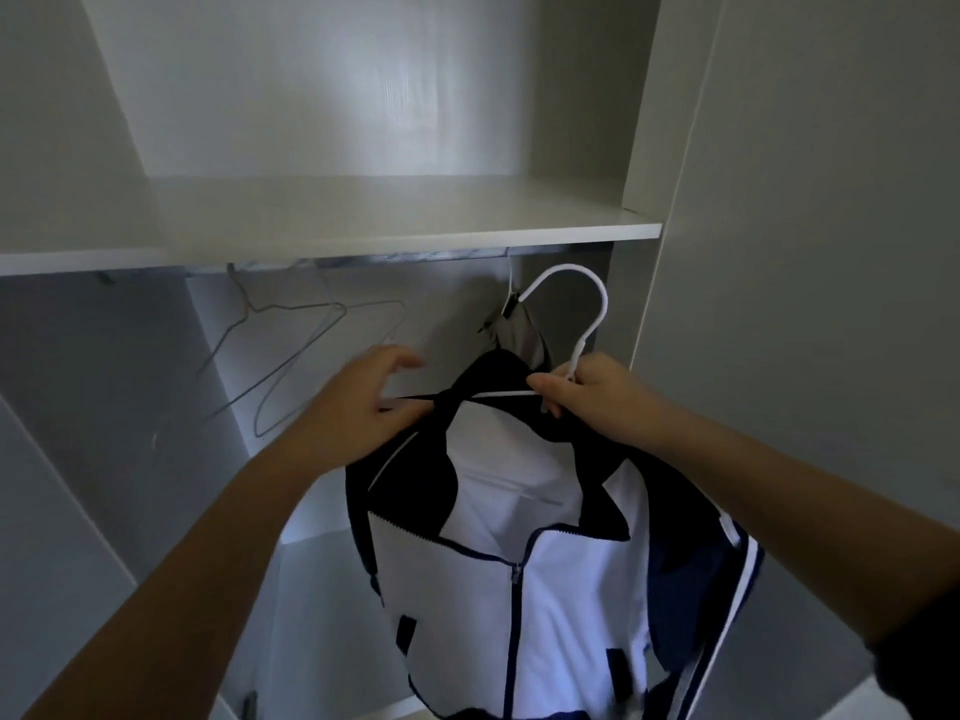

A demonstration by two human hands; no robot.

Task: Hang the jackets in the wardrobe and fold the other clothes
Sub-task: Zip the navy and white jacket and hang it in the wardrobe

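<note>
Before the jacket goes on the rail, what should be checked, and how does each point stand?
1. Grip: right hand grips white hanger at its neck: ok.
2. Seating: jacket on both hanger ends: cannot tell; left hand covers one shoulder.
3. Hook over rail: not ok, hook sits below it.
4. Space: free rail between wire hangers and grey garment: ok.

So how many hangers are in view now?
4. Two bare wire hangers hang on the rail at left; a third hanger at its right end carries a grey garment; the white hanger with the jacket is in the right hand. Others may hide behind the garment.
</note>
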